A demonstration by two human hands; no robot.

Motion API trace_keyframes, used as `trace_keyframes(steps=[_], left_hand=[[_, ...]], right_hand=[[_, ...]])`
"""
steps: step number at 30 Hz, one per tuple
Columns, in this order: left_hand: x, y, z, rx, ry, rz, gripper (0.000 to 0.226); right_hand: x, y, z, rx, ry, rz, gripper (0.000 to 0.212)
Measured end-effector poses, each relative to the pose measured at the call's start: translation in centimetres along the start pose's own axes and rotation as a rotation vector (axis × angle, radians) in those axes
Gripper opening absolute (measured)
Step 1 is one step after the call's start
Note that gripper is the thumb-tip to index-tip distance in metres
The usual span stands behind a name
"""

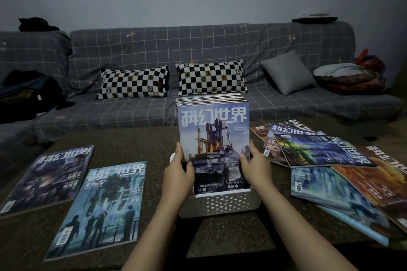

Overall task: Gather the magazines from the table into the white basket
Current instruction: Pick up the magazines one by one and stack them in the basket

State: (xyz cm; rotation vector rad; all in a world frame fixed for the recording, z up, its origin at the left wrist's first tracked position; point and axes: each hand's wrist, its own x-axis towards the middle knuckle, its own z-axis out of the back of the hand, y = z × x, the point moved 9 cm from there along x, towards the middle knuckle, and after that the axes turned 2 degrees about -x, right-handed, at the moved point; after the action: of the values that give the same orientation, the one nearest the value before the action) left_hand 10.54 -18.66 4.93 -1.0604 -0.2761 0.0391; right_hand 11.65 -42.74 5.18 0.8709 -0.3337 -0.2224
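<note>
A white perforated basket sits on the dark table in front of me. Several magazines stand upright in it, the front one showing a blue cover with an industrial tower. My left hand grips the stack's left edge, thumb across the front cover. My right hand grips the right edge the same way. Two magazines lie flat on the table to the left. A fanned pile of several magazines lies to the right.
A grey grid-patterned sofa runs behind the table, with two checkered pillows, a grey cushion, folded blankets at the right end and dark clothes at the left. The table's near edge lies under my forearms.
</note>
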Motion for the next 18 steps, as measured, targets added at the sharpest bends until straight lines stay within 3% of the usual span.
trace_keyframes(steps=[5,9,18], left_hand=[[-1.3,-0.7,0.5,-0.057,-0.019,-0.006,0.071],[-2.7,-1.6,2.2,-0.094,-0.066,-0.051,0.064],[-5.5,-0.3,9.1,-0.093,-0.176,-0.073,0.041]], right_hand=[[-1.3,0.2,0.7,0.063,-0.046,-0.028,0.065],[-4.8,3.5,1.5,0.082,-0.203,0.179,0.049],[-11.4,11.7,-5.8,0.317,0.090,0.388,0.032]])
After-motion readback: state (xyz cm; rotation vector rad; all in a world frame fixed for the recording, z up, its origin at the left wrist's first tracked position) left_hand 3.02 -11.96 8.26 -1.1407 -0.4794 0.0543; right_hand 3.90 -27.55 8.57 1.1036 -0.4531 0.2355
